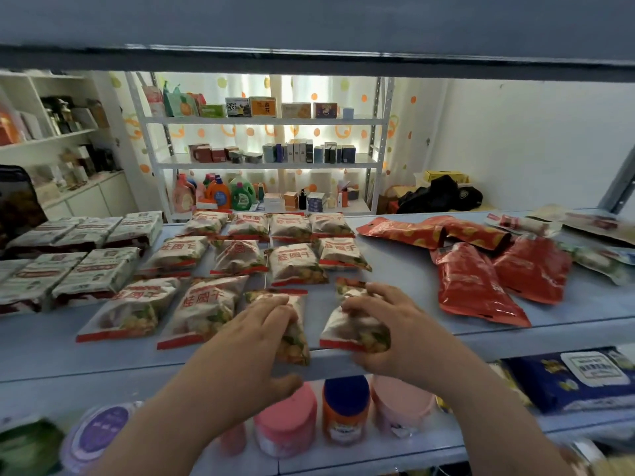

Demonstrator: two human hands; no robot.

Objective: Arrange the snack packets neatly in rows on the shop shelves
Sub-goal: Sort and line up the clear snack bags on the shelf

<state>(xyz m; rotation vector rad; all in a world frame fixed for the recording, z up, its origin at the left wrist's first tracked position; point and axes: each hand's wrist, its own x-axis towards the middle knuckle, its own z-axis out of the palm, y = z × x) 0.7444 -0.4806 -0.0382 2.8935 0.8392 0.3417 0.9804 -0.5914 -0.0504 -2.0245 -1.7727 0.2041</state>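
White snack packets with red lettering [237, 255] lie in rows on the middle of the blue shelf [395, 266]. In the front row, my left hand [254, 338] rests its fingers on top of one packet [295, 341] that hangs over the shelf's front edge, with the thumb spread below the edge. Beside it, my right hand [395, 324] grips another packet [350, 328], fingers curled over its top and thumb under its near end. Two more packets [202, 307] lie to the left in the same row.
Stacked white-and-green packs [86, 255] fill the shelf's left side. Red foil bags [481, 280] and mixed packets [584, 235] lie loose at the right. Tubs and jars [343, 410] and a blue pack [567, 379] stand on the shelf below. An upper shelf edge [309, 60] hangs overhead.
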